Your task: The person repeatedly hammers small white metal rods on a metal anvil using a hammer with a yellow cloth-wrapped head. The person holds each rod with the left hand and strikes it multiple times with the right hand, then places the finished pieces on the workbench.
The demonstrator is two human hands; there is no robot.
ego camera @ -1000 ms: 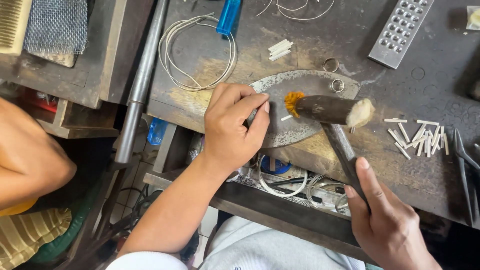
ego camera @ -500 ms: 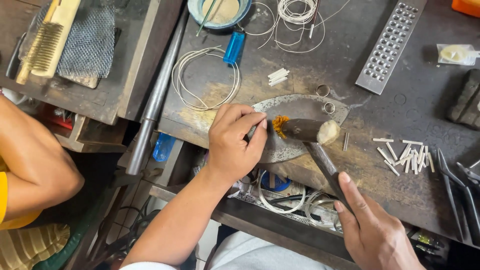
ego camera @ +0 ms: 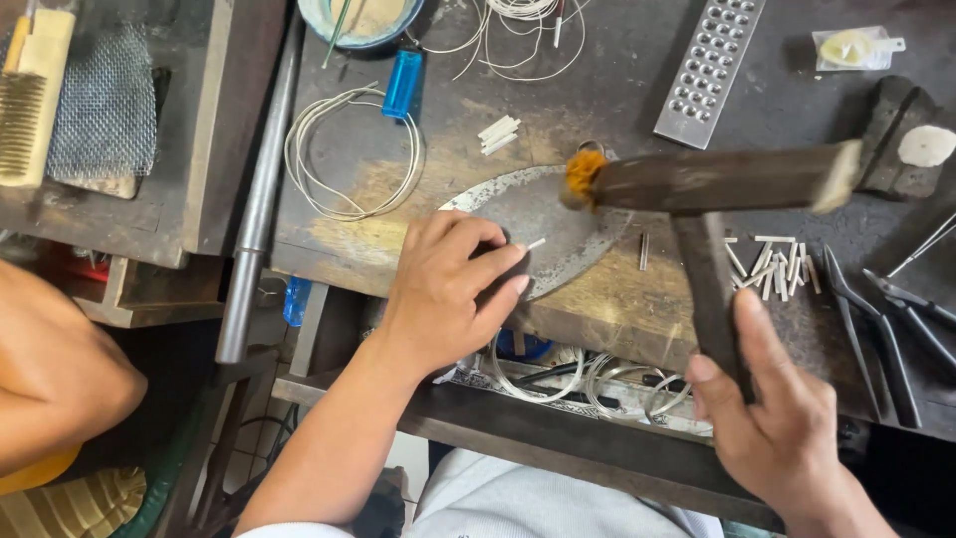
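My left hand (ego camera: 448, 294) rests on a worn oval metal plate (ego camera: 558, 224) on the dark workbench and pinches a short pale metal strip (ego camera: 536, 243) flat against it. My right hand (ego camera: 782, 423) grips the wooden handle of a mallet (ego camera: 712, 184). The mallet's dark, long head is raised above the plate, its orange frayed end over the plate's top edge. A pile of several similar short strips (ego camera: 772, 261) lies to the right of the plate.
Coiled white wire (ego camera: 349, 154), a blue lighter (ego camera: 403, 85), a perforated metal plate (ego camera: 709, 65) and a bowl (ego camera: 363, 20) lie at the back. Pliers (ego camera: 876, 329) lie right. Wire rings (ego camera: 597, 384) sit in the drawer below. Another person's arm (ego camera: 50, 379) is at left.
The mallet has lifted off the plate and now hangs higher above it. My left hand stays on the plate holding the strip. The view has moved closer.
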